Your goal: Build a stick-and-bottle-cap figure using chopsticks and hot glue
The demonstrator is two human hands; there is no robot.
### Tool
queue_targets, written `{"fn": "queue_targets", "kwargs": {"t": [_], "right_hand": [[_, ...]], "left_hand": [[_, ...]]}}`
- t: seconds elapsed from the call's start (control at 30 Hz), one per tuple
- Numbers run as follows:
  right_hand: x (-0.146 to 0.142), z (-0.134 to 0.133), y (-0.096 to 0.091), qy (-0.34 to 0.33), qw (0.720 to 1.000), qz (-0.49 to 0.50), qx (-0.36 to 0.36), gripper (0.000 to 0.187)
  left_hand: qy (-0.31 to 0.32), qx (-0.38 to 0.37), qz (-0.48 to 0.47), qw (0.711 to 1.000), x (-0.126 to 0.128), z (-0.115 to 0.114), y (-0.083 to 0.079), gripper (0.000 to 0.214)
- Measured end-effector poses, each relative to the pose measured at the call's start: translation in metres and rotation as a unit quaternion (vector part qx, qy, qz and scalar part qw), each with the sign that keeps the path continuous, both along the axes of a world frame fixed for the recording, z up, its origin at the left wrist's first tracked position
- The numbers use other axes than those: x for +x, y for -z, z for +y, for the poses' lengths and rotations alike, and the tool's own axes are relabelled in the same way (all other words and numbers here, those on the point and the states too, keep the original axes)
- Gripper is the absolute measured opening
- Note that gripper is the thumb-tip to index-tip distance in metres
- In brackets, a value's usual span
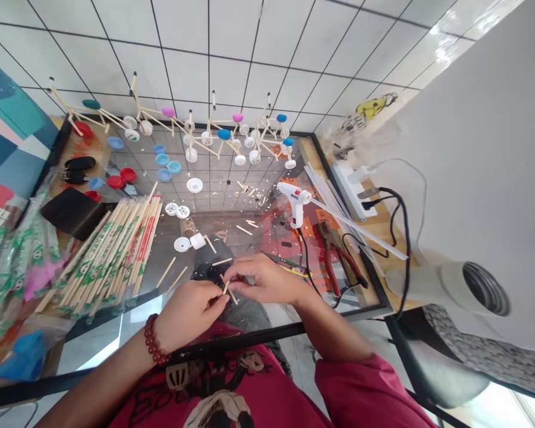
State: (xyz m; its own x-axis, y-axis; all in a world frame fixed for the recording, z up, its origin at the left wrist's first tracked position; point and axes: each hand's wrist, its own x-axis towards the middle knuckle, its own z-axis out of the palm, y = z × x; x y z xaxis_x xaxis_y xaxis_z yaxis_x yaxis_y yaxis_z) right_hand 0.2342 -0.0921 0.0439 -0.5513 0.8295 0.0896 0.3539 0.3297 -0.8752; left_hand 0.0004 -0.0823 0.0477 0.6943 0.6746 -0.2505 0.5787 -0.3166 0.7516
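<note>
Both my hands are together over the near edge of the glass-topped table. My left hand (191, 312) pinches one end of a short piece of wooden stick (226, 288) between thumb and finger. From the other side, my right hand (264, 278) closes its thumb and fingertips on the same small piece. Another stick piece (235, 298) shows just below the fingertips; whether it is held or lies on the glass I cannot tell. Close by lie a cut stick (222, 261) and a white bottle cap (198, 241) with a bent stick piece beside it.
A white glue gun (296, 202) with a long glue stick stands right of centre, its cable trailing near red-handled pliers (339, 258). Wrapped chopsticks (111, 255) are piled left. Several stick-and-cap models (223, 135) line the back. A power strip (354, 190) sits right.
</note>
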Motion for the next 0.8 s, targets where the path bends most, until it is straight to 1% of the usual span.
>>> {"fn": "queue_targets", "kwargs": {"t": [0.07, 0.1, 0.17, 0.2, 0.23, 0.27, 0.3, 0.33, 0.4, 0.47, 0.57, 0.63, 0.7, 0.8], "right_hand": [[0.002, 0.003, 0.003, 0.0, 1.0, -0.011, 0.003, 0.01], [0.002, 0.005, 0.005, 0.009, 1.0, -0.012, 0.009, 0.009], [0.002, 0.009, 0.009, 0.053, 0.998, -0.021, 0.037, 0.01], [0.002, 0.011, 0.012, 0.082, 0.995, -0.031, 0.054, 0.01], [0.002, 0.013, 0.015, 0.109, 0.991, -0.044, 0.069, 0.01], [0.002, 0.015, 0.018, 0.133, 0.986, -0.059, 0.084, 0.009], [0.002, 0.017, 0.021, 0.15, 0.981, -0.073, 0.096, 0.009], [0.002, 0.018, 0.023, 0.16, 0.978, -0.083, 0.106, 0.009], [0.001, 0.019, 0.028, 0.168, 0.973, -0.098, 0.121, 0.01], [0.0, 0.018, 0.03, 0.171, 0.971, -0.106, 0.128, 0.01], [-0.003, 0.018, 0.032, 0.181, 0.971, -0.088, 0.126, 0.015], [-0.004, 0.017, 0.031, 0.19, 0.974, -0.049, 0.118, 0.023], [-0.005, 0.017, 0.029, 0.194, 0.975, -0.005, 0.109, 0.032], [-0.005, 0.018, 0.027, 0.186, 0.978, 0.032, 0.087, 0.037]], "left_hand": [[0.01, 0.073, 0.02, 0.997, -0.005, 0.002, 0.0, 0.038], [-0.005, 0.107, 0.013, 0.994, -0.008, 0.005, 0.0, 0.033], [-0.079, 0.196, -0.022, 0.977, -0.013, 0.016, -0.002, 0.025], [-0.13, 0.251, -0.039, 0.959, -0.015, 0.024, -0.003, 0.023], [-0.166, 0.302, -0.04, 0.938, -0.017, 0.032, -0.004, 0.025], [-0.181, 0.345, -0.025, 0.921, -0.018, 0.041, -0.005, 0.027], [-0.177, 0.372, -0.006, 0.911, -0.018, 0.049, -0.005, 0.033], [-0.161, 0.385, 0.014, 0.909, -0.018, 0.056, -0.004, 0.039], [-0.123, 0.381, 0.042, 0.915, -0.018, 0.066, 0.001, 0.046], [-0.106, 0.362, 0.051, 0.925, -0.016, 0.071, 0.006, 0.042], [-0.13, 0.334, 0.035, 0.933, -0.014, 0.071, 0.011, 0.031], [-0.158, 0.309, 0.0, 0.938, -0.012, 0.069, 0.009, 0.028], [-0.174, 0.271, -0.045, 0.946, -0.009, 0.064, 0.004, 0.026], [-0.174, 0.232, -0.096, 0.952, -0.005, 0.058, -0.004, 0.022]]}}
